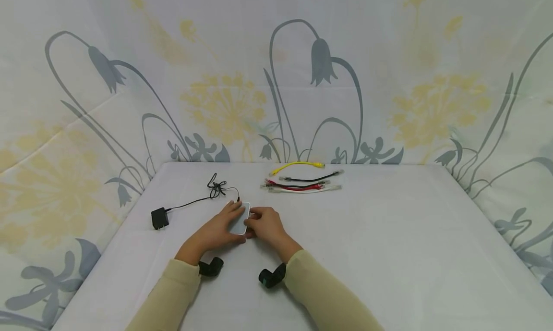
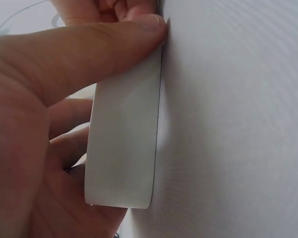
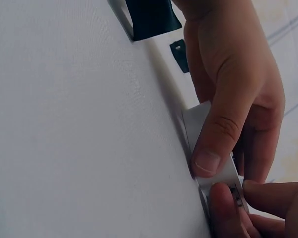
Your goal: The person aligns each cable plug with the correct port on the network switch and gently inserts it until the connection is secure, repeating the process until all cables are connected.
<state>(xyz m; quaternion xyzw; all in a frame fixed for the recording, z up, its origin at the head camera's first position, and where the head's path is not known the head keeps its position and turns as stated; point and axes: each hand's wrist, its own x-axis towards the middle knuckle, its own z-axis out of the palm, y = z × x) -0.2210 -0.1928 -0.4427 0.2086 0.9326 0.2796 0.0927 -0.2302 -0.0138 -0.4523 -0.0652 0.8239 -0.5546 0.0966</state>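
Note:
A small white network switch [image 1: 239,224] with a grey top sits on the white table, a thin black lead meeting its far end. My left hand [image 1: 217,231] grips it from the left, thumb at the near end and fingers over the top and far side. In the left wrist view its plain white side wall [image 2: 123,144] shows below the thumb. My right hand [image 1: 269,227] is at its right side; in the right wrist view my thumb and finger pinch the edge of the switch [image 3: 195,121] beside small dark slots. No cable shows between those fingers.
A black power adapter [image 1: 160,218] lies to the left, its cord [image 1: 216,189] bunched behind the switch. Short network cables lie at the back: a yellow one [image 1: 298,163], a black one [image 1: 311,179], a red one [image 1: 298,187] and a white one [image 1: 306,191]. Flowered cloth [image 1: 294,105] hangs behind.

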